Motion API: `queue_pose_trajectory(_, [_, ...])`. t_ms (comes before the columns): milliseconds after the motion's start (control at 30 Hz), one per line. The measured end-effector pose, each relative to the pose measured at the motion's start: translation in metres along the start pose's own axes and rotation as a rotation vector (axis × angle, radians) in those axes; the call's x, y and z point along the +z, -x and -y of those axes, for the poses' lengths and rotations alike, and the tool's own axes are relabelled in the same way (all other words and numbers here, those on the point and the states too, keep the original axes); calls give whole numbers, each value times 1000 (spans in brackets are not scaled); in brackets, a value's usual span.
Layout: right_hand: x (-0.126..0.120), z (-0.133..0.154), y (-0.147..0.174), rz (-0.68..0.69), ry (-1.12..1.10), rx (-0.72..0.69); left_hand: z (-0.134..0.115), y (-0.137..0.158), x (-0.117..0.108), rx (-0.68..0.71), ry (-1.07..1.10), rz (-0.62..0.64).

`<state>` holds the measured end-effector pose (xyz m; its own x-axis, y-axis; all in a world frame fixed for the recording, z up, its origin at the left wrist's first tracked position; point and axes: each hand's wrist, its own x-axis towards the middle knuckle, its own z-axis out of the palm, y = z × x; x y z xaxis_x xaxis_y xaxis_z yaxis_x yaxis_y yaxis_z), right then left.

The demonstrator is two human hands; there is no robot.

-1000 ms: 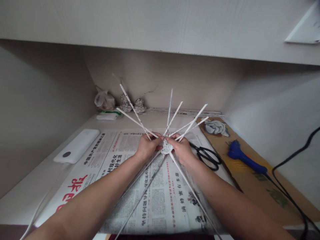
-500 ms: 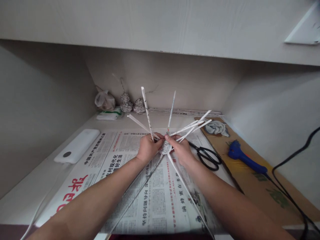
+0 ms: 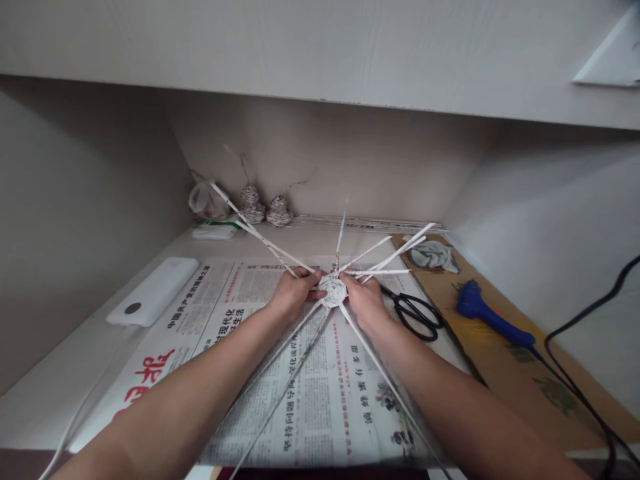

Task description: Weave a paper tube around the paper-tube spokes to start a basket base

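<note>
Between my hands is a small round base woven from rolled paper strips [image 3: 333, 292], with long paper strips fanning out from it on all sides. My left hand [image 3: 294, 292] grips the base at its left edge, thumb on top. At the right edge my right hand [image 3: 364, 299] pinches the base and the strips beside it, its fingers partly hidden underneath. Several strips point up and away, while others run toward me between my forearms. Black-handled scissors [image 3: 419, 317] lie just right of my right hand, their blades partly hidden.
Newspaper [image 3: 235, 367] covers the table. A white power bank [image 3: 154, 293] with a cable lies left. On the right, cardboard [image 3: 505, 393] holds a blue glue gun [image 3: 493, 317] and a crumpled wad [image 3: 433, 256]. Woven gourd shapes [image 3: 279, 212] and loose paper rods [image 3: 370, 223] are at the back.
The woven base has turned and lies flatter, showing more of its round face between my hands. The left-hand strips have swung down to the left; one right-hand strip now points nearly level.
</note>
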<state>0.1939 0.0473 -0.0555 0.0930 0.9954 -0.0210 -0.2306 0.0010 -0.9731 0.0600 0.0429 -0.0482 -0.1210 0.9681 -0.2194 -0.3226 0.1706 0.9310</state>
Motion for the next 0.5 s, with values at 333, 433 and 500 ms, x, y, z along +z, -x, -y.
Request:
queue_pose_trajectory(333, [-7, -10, -7, 60, 131, -52, -3, 2, -5, -28, -16, 95])
queue_pose_trajectory(433, [-8, -10, -7, 71, 169, -64, -2, 1, -4, -18, -23, 98])
queue_pose_trajectory(500, [-6, -8, -4, 86, 137, -35, -1, 1, -3, -8, -8, 82])
